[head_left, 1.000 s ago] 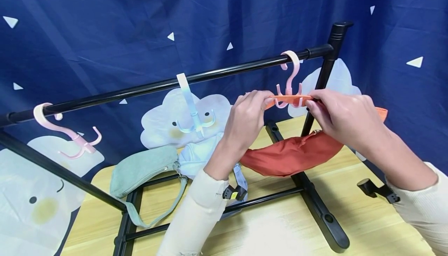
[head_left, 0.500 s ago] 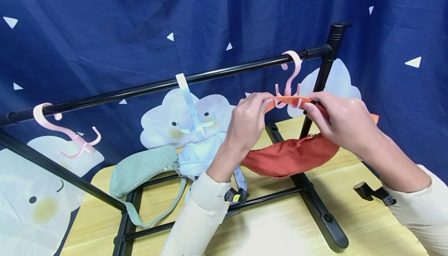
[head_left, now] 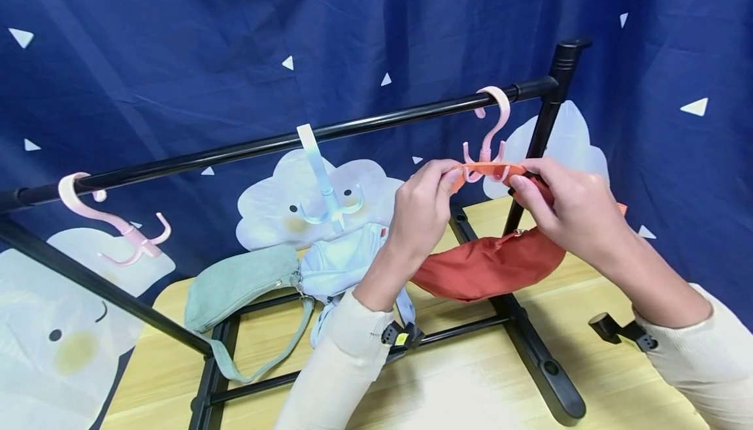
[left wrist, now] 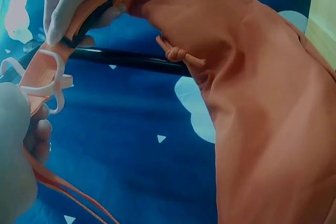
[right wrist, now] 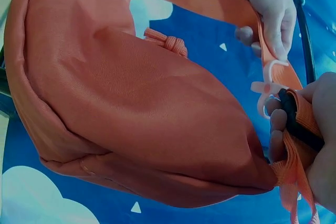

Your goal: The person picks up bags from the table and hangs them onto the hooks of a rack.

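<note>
A red waist bag (head_left: 491, 265) hangs below both hands by its orange strap (head_left: 491, 168). The strap lies across the front prongs of the right pink hook (head_left: 489, 131), which hangs from a black rail. My left hand (head_left: 420, 211) pinches the strap just left of the prongs. On their right side my right hand (head_left: 579, 204) grips it by a black buckle (right wrist: 299, 121), best seen in the right wrist view. In the left wrist view the strap (left wrist: 39, 74) passes inside the prongs, and the bag's body (left wrist: 262, 93) fills the right side.
The black rack (head_left: 376, 118) also carries a blue-white hook (head_left: 323, 181) and another pink hook (head_left: 120, 224), tilted. Under the rail, a green bag (head_left: 244, 283) and a pale blue bag (head_left: 338, 260) lie on the wooden table (head_left: 453, 384). A blue curtain (head_left: 353, 25) hangs behind.
Both hands keep their hold on the strap at the hook. The right hand and forearm have shifted a little left, the left hand slightly right, and the bag's right end has moved slightly left.
</note>
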Available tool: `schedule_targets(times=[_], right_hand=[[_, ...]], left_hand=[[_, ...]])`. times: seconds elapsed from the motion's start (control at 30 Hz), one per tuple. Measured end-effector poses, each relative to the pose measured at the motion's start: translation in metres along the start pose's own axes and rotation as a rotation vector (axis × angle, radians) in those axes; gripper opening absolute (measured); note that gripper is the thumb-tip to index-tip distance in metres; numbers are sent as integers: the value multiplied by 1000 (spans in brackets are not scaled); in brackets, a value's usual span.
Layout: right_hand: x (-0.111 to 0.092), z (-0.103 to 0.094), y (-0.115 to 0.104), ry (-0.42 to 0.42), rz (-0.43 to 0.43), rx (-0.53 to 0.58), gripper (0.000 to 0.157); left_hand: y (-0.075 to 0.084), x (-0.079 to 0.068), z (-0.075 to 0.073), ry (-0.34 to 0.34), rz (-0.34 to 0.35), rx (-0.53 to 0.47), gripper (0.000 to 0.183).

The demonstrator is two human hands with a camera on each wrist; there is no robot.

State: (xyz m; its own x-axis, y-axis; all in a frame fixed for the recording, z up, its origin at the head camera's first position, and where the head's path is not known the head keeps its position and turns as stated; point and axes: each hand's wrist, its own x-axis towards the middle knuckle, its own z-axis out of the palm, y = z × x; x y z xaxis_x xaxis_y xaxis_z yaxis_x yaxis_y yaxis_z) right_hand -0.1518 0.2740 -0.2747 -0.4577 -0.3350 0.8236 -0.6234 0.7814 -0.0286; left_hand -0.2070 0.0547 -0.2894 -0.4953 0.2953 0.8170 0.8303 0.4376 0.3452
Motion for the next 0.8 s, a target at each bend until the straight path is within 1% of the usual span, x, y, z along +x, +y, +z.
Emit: schedule_targets(times=[0.2, 0.3, 0.37, 0.47, 0.53, 0.6, 0.73, 0.77, 0.8], right_hand=[[-3, 1, -1, 20, 32, -2, 23], [-4, 2, -1, 24, 59, 9, 24], [-6, 3, -1, 29, 80, 27, 26], [-8, 3, -1, 30, 103, 39, 24], [-8, 3, -1, 29, 111, 41, 23], [-9, 3, 1, 25, 111, 37, 28], [-10, 3, 5, 35, 117, 35, 45], [-10, 2, 6, 36, 122, 35, 44], [-10, 2, 6, 37, 132, 35, 39]], left_hand=[[5, -4, 3, 24, -39, -60, 26], [8, -6, 5, 29, -75, -109, 26], [9, -8, 6, 27, -99, -125, 27], [11, -11, 8, 17, -129, -131, 27], [11, -12, 9, 13, -135, -123, 27], [11, -13, 10, 13, -139, -125, 27], [10, -16, 12, 17, -134, -126, 26], [11, -17, 13, 14, -135, -127, 26], [11, -17, 13, 11, -136, -125, 26]])
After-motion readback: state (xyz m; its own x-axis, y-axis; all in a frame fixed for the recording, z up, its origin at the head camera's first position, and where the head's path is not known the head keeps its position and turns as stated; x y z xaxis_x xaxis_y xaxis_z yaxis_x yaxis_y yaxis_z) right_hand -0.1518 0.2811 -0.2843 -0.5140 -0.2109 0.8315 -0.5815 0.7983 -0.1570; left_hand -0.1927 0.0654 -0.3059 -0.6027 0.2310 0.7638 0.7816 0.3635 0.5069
